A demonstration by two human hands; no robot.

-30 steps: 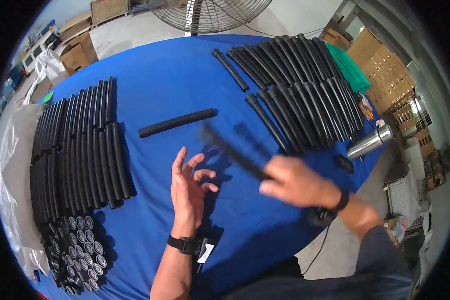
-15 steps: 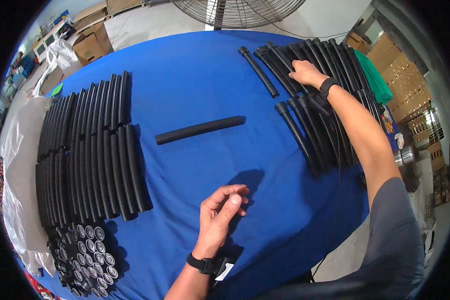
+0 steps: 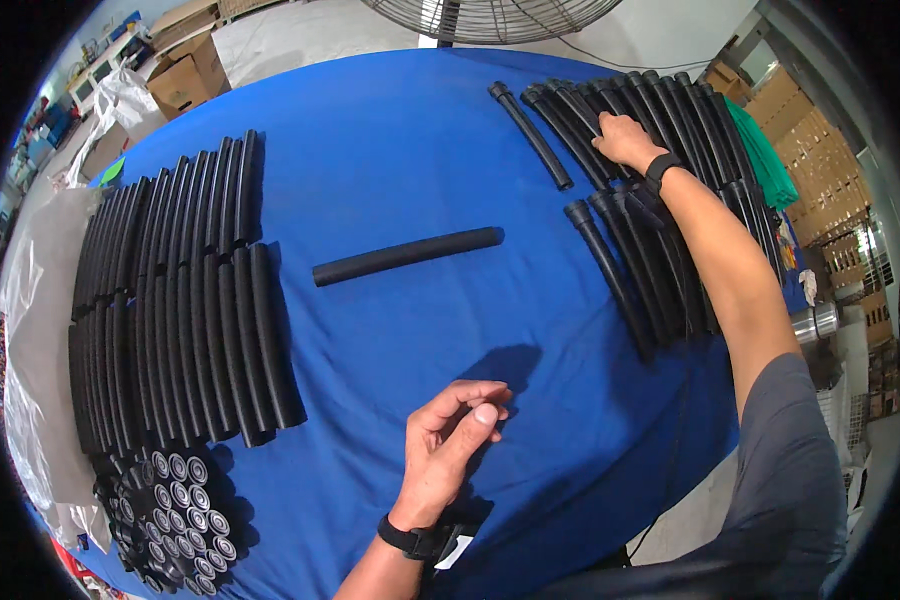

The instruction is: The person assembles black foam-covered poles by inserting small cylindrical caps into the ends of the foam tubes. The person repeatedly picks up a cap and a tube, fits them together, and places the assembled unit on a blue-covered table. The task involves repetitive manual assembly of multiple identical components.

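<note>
Right hand [image 3: 630,143] on collared black tubes [image 3: 568,140], grip hidden, cannot tell. Left hand [image 3: 455,435] loosely curled, holding nothing; plain black tube [image 3: 408,257] beyond it. Collared ones likely light, stiff; best held mid-shaft.

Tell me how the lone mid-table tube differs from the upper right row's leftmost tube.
The lone tube lies nearly crosswise; the leftmost tube slants steeply, far end leftward. The lone tube shows no wider end; the leftmost tube has a wider collar at its far end. Both are black and lie on the blue cloth.
</note>
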